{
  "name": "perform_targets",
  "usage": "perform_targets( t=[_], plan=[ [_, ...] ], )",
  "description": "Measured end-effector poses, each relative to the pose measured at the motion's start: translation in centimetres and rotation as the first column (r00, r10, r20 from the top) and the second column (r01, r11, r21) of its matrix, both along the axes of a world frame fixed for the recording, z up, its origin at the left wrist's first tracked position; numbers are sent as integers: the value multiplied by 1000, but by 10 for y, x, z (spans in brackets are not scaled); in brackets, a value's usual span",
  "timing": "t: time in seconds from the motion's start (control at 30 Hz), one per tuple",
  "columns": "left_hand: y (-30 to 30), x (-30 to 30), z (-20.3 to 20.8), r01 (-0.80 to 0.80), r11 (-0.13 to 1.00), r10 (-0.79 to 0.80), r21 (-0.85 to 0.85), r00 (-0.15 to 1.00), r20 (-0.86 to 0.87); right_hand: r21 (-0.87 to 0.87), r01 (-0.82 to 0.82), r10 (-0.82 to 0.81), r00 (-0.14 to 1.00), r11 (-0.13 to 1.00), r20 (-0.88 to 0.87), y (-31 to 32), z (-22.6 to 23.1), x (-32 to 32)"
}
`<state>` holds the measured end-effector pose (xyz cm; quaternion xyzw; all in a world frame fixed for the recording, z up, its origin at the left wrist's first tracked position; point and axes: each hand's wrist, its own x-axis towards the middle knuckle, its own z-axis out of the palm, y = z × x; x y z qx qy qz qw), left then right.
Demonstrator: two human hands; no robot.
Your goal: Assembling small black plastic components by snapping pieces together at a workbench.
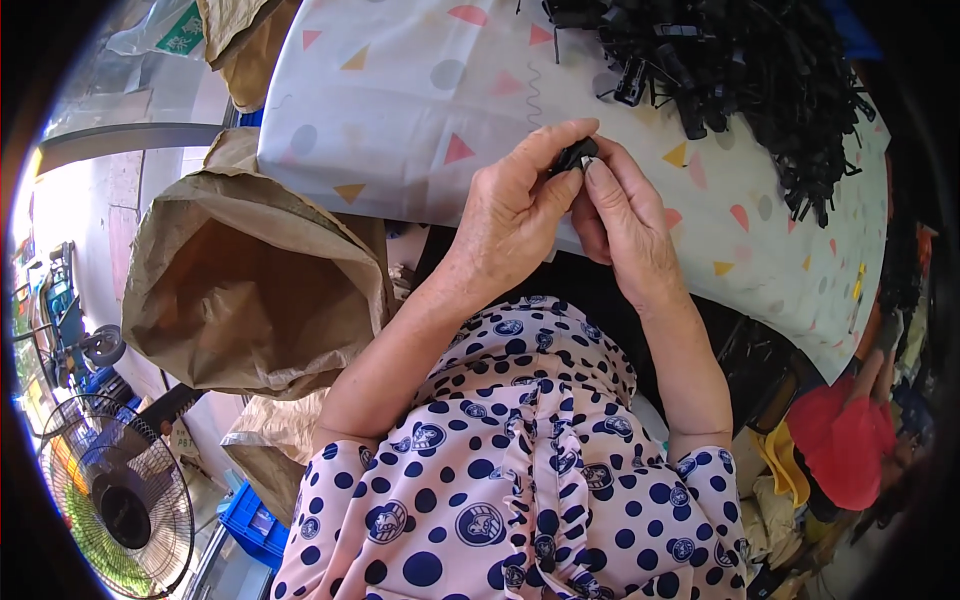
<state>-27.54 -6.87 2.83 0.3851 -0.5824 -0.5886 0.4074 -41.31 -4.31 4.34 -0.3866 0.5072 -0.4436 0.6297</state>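
Both of my hands meet above the near edge of the table, working on one small black plastic part (574, 157). My left hand (515, 200) pinches it between thumb and fingers from the left. The thumb and fingers of my right hand (625, 215) close on its right side, where a small pale bit shows at the fingertips. Much of the part is hidden by my fingers, so its exact kind cannot be made out. Beyond my hands, a large tangled heap of similar black plastic parts (740, 80) lies at the far right of the table.
A patterned white cloth (400, 120) covers the table. An open brown paper sack (250, 290) stands at its left, close to my left forearm. Farther left are a standing fan (120, 500) and a blue crate (255, 525). A person in red (845, 440) is at the right.
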Motion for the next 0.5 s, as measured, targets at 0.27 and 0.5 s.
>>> perform_targets(
  t=[0.27, 0.5],
  plan=[
    [1, -7, 0, -157, 910, 241, -383, 953, 183, -43, -19, 21, 999, 999, 37, -2, -8, 2],
    [-5, -14, 10, -70, 958, 140, -277, 961, 239, -93, -83, 76, 994, 992, -80, -13, -11, -20]
  ],
)
